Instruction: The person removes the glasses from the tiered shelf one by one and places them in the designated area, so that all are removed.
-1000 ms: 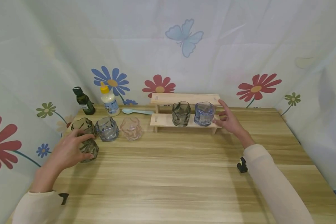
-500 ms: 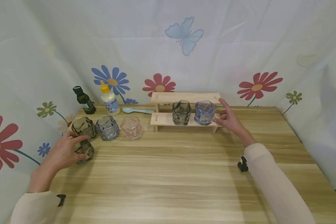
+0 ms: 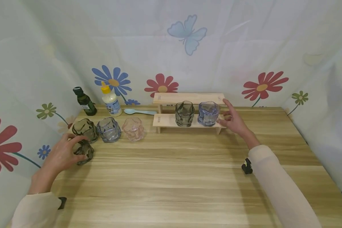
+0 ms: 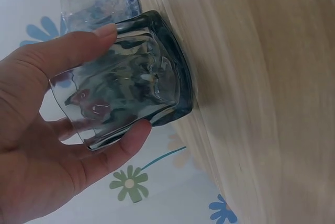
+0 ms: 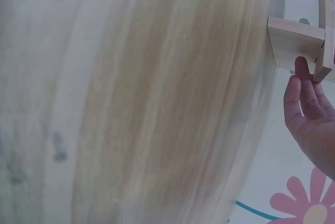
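In the head view my left hand (image 3: 61,153) grips a dark grey-green glass (image 3: 86,152) at the table's left side, in front of a similar dark glass (image 3: 85,129). The left wrist view shows the thumb on one side of the held glass (image 4: 128,80) and fingers on the other, its base close to the tabletop. My right hand (image 3: 235,122) touches the right end of a two-step wooden rack (image 3: 166,120), index fingertip at the upper step, thumb by the lower one. On the lower step stand a dark glass (image 3: 184,114) and a blue glass (image 3: 208,114).
A blue-grey glass (image 3: 109,130) and a pink glass (image 3: 133,129) stand left of the rack. Behind them are a dark green bottle (image 3: 85,102), a yellow-capped bottle (image 3: 111,100) and a light blue spoon (image 3: 139,111). A flowered cloth (image 3: 131,41) hangs behind the wooden table (image 3: 171,177).
My left hand has shifted a little left with the dark glass, beside the table's left edge. The right hand stays at the rack's end.
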The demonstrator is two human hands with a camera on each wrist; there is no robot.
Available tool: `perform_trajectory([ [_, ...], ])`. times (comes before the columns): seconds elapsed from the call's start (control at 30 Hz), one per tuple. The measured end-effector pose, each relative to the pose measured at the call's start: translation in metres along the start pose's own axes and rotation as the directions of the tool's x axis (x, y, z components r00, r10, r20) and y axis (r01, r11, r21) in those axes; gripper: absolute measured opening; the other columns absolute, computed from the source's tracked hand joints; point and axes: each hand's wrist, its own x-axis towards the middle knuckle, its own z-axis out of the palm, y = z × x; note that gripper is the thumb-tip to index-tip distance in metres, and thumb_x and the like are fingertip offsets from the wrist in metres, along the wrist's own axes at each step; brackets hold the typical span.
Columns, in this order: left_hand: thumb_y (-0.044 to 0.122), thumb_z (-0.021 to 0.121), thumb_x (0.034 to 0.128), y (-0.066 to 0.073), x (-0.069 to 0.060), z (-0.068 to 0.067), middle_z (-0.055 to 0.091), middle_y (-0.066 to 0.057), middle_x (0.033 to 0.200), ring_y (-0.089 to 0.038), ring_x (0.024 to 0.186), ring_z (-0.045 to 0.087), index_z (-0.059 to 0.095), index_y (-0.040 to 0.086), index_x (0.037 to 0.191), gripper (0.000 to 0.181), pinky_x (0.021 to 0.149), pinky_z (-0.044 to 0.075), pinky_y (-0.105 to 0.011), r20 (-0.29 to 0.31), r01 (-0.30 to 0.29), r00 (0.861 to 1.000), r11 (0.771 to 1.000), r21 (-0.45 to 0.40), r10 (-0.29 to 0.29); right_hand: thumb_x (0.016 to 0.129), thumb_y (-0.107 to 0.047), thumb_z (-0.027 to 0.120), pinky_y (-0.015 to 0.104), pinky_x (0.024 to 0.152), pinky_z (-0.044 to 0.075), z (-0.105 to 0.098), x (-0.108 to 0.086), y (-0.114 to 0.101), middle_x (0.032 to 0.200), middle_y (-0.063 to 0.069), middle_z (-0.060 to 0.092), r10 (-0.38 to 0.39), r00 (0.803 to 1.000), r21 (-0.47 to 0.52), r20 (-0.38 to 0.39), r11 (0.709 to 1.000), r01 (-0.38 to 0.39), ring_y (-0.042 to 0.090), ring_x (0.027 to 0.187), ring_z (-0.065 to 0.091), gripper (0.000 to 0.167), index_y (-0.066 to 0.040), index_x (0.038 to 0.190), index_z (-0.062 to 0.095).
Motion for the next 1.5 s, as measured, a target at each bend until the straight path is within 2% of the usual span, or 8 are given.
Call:
perform_trajectory([
  [0.13, 0.019, 0.086, 0.0737, -0.003, 0.000, 0.001, 0.038, -0.032, 0.128, -0.049, 0.090, 0.054, 0.055, 0.007, 0.134, 0.069, 0.061, 0.046, -0.053, -0.001, 0.013, 1.000, 1.000, -0.003, -0.013, 0.094, -0.005, 0.066, 0.034, 0.083, 0.052, -0.001, 0.003, -0.001, 0.148, 0.036, 0.033, 0.018, 1.000, 0.004, 0.015, 1.000, -0.018, 0.050, 0.123, 0.050, 0.094, -0.021, 0.162, 0.004],
  [0.23, 0.018, 0.085, 0.0742, -0.004, 0.000, 0.001, 0.039, -0.031, 0.128, -0.050, 0.092, 0.054, 0.055, 0.007, 0.134, 0.069, 0.061, 0.046, -0.054, -0.010, 0.009, 1.000, 1.000, 0.002, -0.009, 0.095, -0.005, 0.066, 0.031, 0.082, 0.053, -0.002, 0.003, 0.000, 0.147, 0.036, 0.035, 0.028, 0.999, 0.003, 0.017, 1.000, -0.028, 0.050, 0.122, 0.051, 0.093, -0.023, 0.162, 0.004],
  [0.47, 0.017, 0.086, 0.0743, -0.007, 0.000, 0.002, 0.038, -0.033, 0.131, -0.055, 0.099, 0.051, 0.054, 0.007, 0.135, 0.069, 0.065, 0.045, -0.059, -0.026, -0.009, 1.000, 1.000, 0.000, 0.009, 0.094, -0.010, 0.068, 0.041, 0.087, 0.054, -0.001, 0.000, 0.001, 0.142, 0.036, 0.042, 0.023, 1.000, -0.008, 0.004, 1.000, -0.023, 0.049, 0.120, 0.054, 0.095, -0.028, 0.162, 0.004],
  [0.67, 0.014, 0.087, 0.0730, -0.008, -0.002, 0.005, 0.037, -0.034, 0.132, -0.054, 0.100, 0.050, 0.056, 0.006, 0.133, 0.068, 0.064, 0.045, -0.058, -0.071, -0.032, 0.997, 0.999, -0.009, 0.031, 0.095, -0.010, 0.068, 0.045, 0.089, 0.053, 0.000, -0.001, 0.002, 0.144, 0.034, 0.040, 0.015, 1.000, -0.009, 0.003, 1.000, -0.015, 0.048, 0.121, 0.053, 0.095, -0.030, 0.162, 0.004],
  [0.9, 0.011, 0.087, 0.0734, -0.008, -0.002, 0.006, 0.034, -0.036, 0.134, -0.056, 0.104, 0.045, 0.056, 0.005, 0.134, 0.068, 0.065, 0.044, -0.059, -0.073, -0.022, 0.997, 0.999, -0.029, 0.020, 0.094, -0.002, 0.065, 0.038, 0.086, 0.053, -0.003, -0.015, -0.036, 0.145, 0.039, 0.034, 0.033, 0.999, 0.012, 0.035, 0.999, -0.034, 0.053, 0.123, 0.050, 0.092, -0.014, 0.162, 0.005],
  [0.97, 0.010, 0.086, 0.0732, -0.009, -0.002, 0.007, 0.034, -0.036, 0.134, -0.057, 0.106, 0.044, 0.056, 0.004, 0.134, 0.068, 0.066, 0.043, -0.060, -0.079, -0.028, 0.997, 0.999, -0.034, 0.025, 0.094, -0.002, 0.065, 0.041, 0.088, 0.052, -0.003, -0.016, -0.038, 0.146, 0.038, 0.034, 0.038, 0.999, 0.018, 0.034, 0.999, -0.039, 0.052, 0.124, 0.049, 0.092, -0.015, 0.162, 0.005],
  [1.37, 0.004, 0.085, 0.0714, -0.011, -0.006, 0.008, 0.033, -0.035, 0.135, -0.059, 0.111, 0.038, 0.056, 0.004, 0.132, 0.067, 0.076, 0.037, -0.068, -0.121, -0.068, 0.991, 0.996, -0.052, 0.061, 0.094, -0.001, 0.065, 0.048, 0.092, 0.050, -0.003, -0.017, -0.039, 0.146, 0.039, 0.034, 0.053, 0.998, 0.024, 0.033, 0.998, -0.054, 0.052, 0.125, 0.048, 0.091, -0.014, 0.162, 0.005],
  [1.5, 0.002, 0.084, 0.0703, -0.012, -0.007, 0.008, 0.034, -0.035, 0.135, -0.058, 0.112, 0.038, 0.057, 0.003, 0.131, 0.067, 0.077, 0.037, -0.068, -0.136, -0.080, 0.988, 0.996, -0.046, 0.073, 0.094, -0.003, 0.066, 0.047, 0.092, 0.050, -0.002, -0.011, -0.026, 0.147, 0.037, 0.034, 0.054, 0.998, 0.023, 0.022, 0.998, -0.055, 0.052, 0.125, 0.049, 0.092, -0.018, 0.162, 0.006],
])
